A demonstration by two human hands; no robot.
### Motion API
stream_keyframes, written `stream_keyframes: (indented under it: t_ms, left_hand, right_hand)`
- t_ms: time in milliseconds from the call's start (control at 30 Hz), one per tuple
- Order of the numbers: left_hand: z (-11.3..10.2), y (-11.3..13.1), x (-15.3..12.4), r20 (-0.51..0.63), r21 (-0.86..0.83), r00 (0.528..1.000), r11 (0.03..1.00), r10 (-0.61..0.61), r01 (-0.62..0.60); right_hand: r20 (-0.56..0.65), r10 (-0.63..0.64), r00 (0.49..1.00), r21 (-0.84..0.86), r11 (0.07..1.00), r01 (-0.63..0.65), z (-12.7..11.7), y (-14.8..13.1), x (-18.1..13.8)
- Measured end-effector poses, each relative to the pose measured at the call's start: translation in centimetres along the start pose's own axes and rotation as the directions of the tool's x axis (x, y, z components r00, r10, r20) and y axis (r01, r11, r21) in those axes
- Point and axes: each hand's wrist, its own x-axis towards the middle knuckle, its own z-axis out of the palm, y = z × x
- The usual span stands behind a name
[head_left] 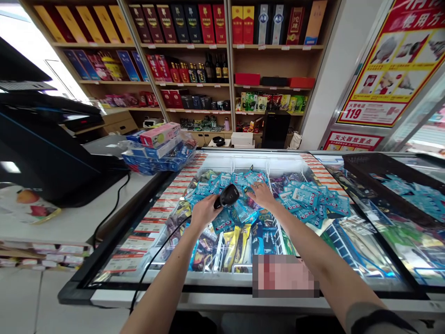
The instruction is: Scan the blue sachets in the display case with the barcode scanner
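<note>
Scanner (229, 195) in left, hands (204, 212) (262, 195) reach over blue packets (222, 221)

Far to the right of the right hand (262, 195), a poster (389, 69) reads 火警电话 119, 使用方 cut off above; the sign (354, 140) below it, 灭火器放置点. Beyond the hand, red boxes (219, 25) bear 郎; print on the blue packets (304, 197) beside it is too small to read

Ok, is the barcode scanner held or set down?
Held: your left grip wraps around the handle of the black barcode scanner.
</note>
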Motion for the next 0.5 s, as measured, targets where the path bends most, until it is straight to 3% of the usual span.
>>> stream_keyframes:
  t_ms: [167,267,367,433,500]
  left_hand:
    - [0.2,0.3,0.5,0.002,-0.012,1.0,1.0,0.004,-0.004]
    - [0.2,0.5,0.5,-0.001,-0.016,1.0,1.0,-0.002,0.002]
    - [0.1,0.5,0.4,0.016,-0.006,1.0,1.0,0.004,-0.004]
    - [0.1,0.6,0.4,0.024,0.0,1.0,1.0,0.006,-0.006]
    - [0.0,0.6,0.3,0.026,0.001,1.0,1.0,0.002,-0.002]
  right_hand:
    - [-0.066,-0.194,0.979,-0.036,0.981,0.192,-1.1,-2.3,-3.1]
    - [-0.044,-0.23,0.972,0.01,0.973,0.23,-1.5,-3.1,-3.6]
    - [0.008,-0.14,0.99,0.077,0.987,0.139,-1.7,-2.9,-2.9]
    - [0.005,-0.026,1.0,0.051,0.998,0.026,-1.9,-2.4,-2.0]
    - [0.017,0.008,1.0,0.025,1.0,-0.008,-2.0,-1.7,-1.3]
